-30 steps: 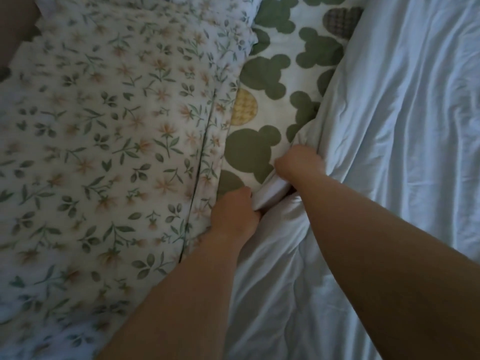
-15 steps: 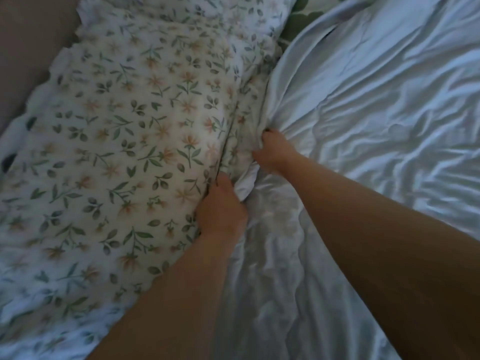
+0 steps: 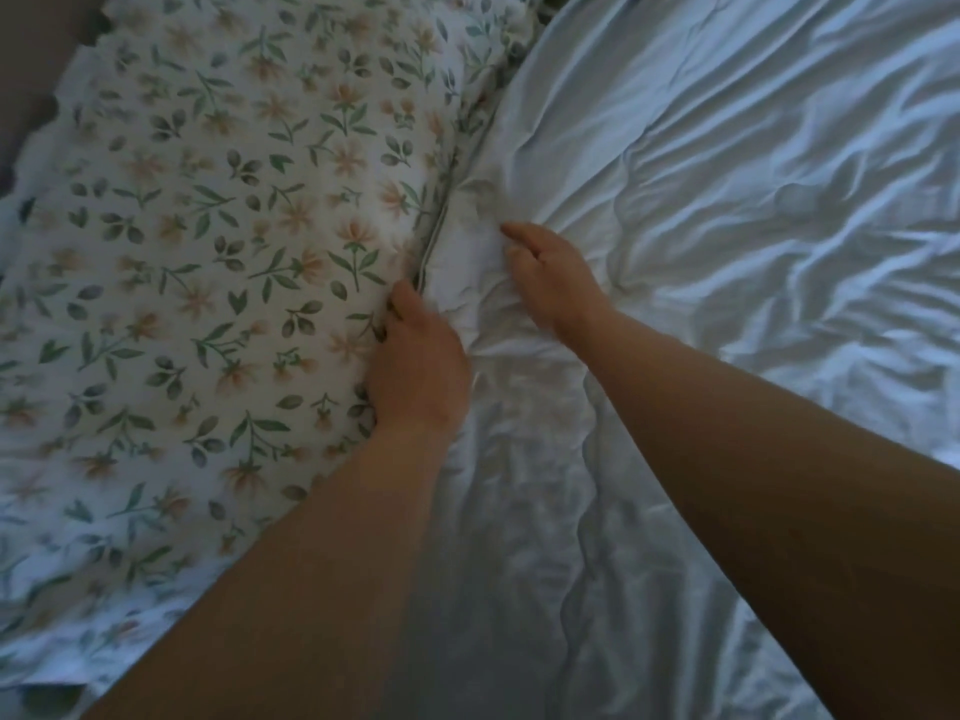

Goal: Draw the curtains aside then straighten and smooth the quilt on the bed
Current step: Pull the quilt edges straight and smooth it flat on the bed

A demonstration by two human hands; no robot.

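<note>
The quilt, pale blue-white and heavily creased, covers the right half of the frame and runs down to the lower centre. Its upper edge lies against a floral pillow that fills the left half. That edge runs diagonally from the lower centre up toward the top centre, so the quilt's length most likely stretches away to the right, out of view. A brown surface shows at the upper left corner.

The left hand sits in the seam where pillow meets quilt. Its fingers curl down into the gap with the tips hidden, so I cannot tell whether they grasp the quilt's hem, the pillow, or nothing. The right hand rests just beside it on the bunched edge, with its fingers stretched forward and relaxed, pressing the cloth rather than clenching it.

The quilt looks soft, light and limp, with thin padding that wrinkles easily, and its smooth cover may slide under a flat palm. It is probably best taken by the hem, hands well apart, and drawn taut along the edge line. After that, flat-handed sweeps across the creases toward the right would smooth it.
</note>
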